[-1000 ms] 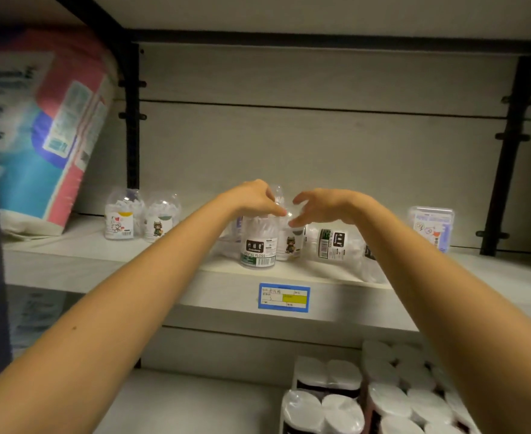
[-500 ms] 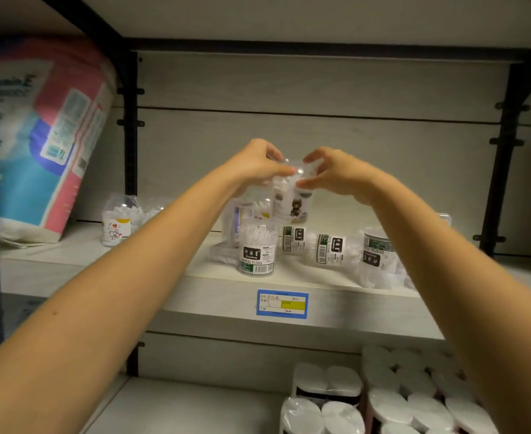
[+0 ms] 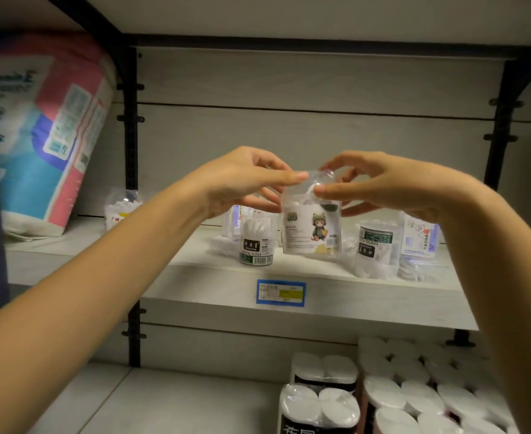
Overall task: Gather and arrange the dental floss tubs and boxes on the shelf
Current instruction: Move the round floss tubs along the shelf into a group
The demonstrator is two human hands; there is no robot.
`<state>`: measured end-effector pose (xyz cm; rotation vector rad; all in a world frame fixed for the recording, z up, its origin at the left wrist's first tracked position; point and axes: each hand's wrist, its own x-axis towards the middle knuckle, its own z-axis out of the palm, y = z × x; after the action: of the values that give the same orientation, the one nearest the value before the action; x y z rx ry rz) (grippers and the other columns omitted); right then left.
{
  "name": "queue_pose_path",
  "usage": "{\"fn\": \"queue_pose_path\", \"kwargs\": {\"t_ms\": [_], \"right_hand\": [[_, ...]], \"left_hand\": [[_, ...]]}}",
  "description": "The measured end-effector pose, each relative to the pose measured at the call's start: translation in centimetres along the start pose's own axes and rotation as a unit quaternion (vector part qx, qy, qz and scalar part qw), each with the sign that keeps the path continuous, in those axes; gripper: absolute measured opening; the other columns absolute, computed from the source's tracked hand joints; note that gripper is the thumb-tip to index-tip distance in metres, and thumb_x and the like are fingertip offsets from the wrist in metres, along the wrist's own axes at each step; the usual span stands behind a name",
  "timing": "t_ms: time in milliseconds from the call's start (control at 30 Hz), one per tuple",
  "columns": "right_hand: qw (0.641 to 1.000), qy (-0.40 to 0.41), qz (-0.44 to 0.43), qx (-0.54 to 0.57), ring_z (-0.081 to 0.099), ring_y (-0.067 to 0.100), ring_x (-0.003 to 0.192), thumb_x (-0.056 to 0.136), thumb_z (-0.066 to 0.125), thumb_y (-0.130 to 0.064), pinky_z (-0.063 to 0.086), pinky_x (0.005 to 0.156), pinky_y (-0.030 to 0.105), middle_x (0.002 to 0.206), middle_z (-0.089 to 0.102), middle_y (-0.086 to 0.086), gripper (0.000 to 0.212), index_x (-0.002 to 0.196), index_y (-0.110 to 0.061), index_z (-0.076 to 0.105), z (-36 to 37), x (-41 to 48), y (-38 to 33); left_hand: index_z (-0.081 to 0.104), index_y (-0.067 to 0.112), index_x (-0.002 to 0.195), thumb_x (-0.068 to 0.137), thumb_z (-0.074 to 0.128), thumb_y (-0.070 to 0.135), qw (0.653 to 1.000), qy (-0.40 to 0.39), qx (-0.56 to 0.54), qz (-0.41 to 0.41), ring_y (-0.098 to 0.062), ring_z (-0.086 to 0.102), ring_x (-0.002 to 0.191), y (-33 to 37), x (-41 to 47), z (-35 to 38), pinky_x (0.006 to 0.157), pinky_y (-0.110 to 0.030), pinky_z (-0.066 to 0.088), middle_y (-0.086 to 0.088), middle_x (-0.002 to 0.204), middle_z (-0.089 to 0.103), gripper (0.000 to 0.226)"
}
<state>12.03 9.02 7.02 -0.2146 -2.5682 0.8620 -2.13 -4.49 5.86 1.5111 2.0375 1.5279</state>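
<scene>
1. Clear plastic tub (image 3: 312,228) with a cartoon label, pinched at its domed lid by the curled fingertips of left hand (image 3: 245,180) and right hand (image 3: 380,183), raised above the shelf (image 3: 214,286).
2. Upright black-label tub (image 3: 255,244) stands below left; box (image 3: 420,238) right.
3. Price tag (image 3: 280,292) on shelf edge.

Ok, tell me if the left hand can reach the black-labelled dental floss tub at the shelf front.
Probably yes, once freed: the left hand pinches the cartoon-labelled tub together with the right hand, but the black-labelled tub stands below it with nothing in front.
</scene>
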Motion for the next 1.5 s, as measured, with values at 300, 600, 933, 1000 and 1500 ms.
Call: {"fn": "queue_pose_path", "kwargs": {"t_ms": [300, 600, 933, 1000, 1500], "right_hand": [[0.999, 0.016, -0.035, 0.014, 0.064, 0.012, 0.088, 0.076, 0.064, -0.038, 0.053, 0.061, 0.013, 0.103, 0.059, 0.000, 0.045, 0.118, -0.031, 0.050, 4.5, 1.4, -2.6], [0.997, 0.018, -0.056, 0.049, 0.062, 0.013, 0.091, 0.076, 0.066, -0.036, 0.051, 0.067, 0.018, 0.103, 0.058, 0.000, 0.046, 0.119, -0.028, 0.050, 13.6, 7.0, -8.6], [0.994, 0.107, -0.028, 0.009, 0.060, 0.016, 0.096, 0.076, 0.068, -0.039, 0.053, 0.087, 0.034, 0.110, 0.056, 0.000, 0.054, 0.125, -0.028, 0.049, 21.4, 13.2, -11.4], [0.992, 0.127, -0.018, -0.006, 0.059, 0.019, 0.101, 0.075, 0.071, -0.037, 0.051, 0.091, 0.040, 0.113, 0.056, 0.002, 0.053, 0.123, -0.027, 0.051, 22.6, 13.9, -10.8], [0.979, 0.147, -0.039, -0.133, 0.060, 0.020, 0.105, 0.084, 0.063, -0.032, 0.049, 0.091, 0.034, 0.129, 0.054, 0.005, 0.050, 0.131, -0.024, 0.047, 24.7, 15.2, -8.8]], "left_hand": [[0.066, 0.012, 0.100, 0.076, 0.070, 0.030, 0.998, 0.068, 0.014, 0.007, -0.013, 0.070, 0.078, -1.4, -3.7, -3.8, 0.067, -0.023, 0.059, -0.005, 0.094, 0.069, 0.030], [0.066, 0.010, 0.101, 0.076, 0.072, 0.029, 0.997, 0.076, 0.030, 0.001, -0.014, 0.070, 0.078, -6.3, -7.1, -14.7, 0.069, -0.024, 0.059, -0.007, 0.093, 0.069, 0.033], [0.060, 0.011, 0.113, 0.079, 0.070, 0.026, 0.996, 0.072, 0.057, 0.023, -0.015, 0.064, 0.091, -12.3, -5.6, -22.2, 0.076, -0.022, 0.058, -0.007, 0.100, 0.064, 0.038], [0.060, 0.013, 0.113, 0.078, 0.071, 0.029, 0.991, 0.083, 0.095, 0.032, -0.017, 0.064, 0.093, -13.8, -5.1, -22.1, 0.083, -0.030, 0.056, -0.007, 0.099, 0.063, 0.040], [0.052, 0.022, 0.129, 0.081, 0.066, 0.034, 0.928, 0.073, 0.339, 0.135, -0.019, 0.051, 0.115, -18.1, -3.4, -21.8, 0.098, -0.033, 0.043, -0.001, 0.127, 0.057, 0.051]]}}
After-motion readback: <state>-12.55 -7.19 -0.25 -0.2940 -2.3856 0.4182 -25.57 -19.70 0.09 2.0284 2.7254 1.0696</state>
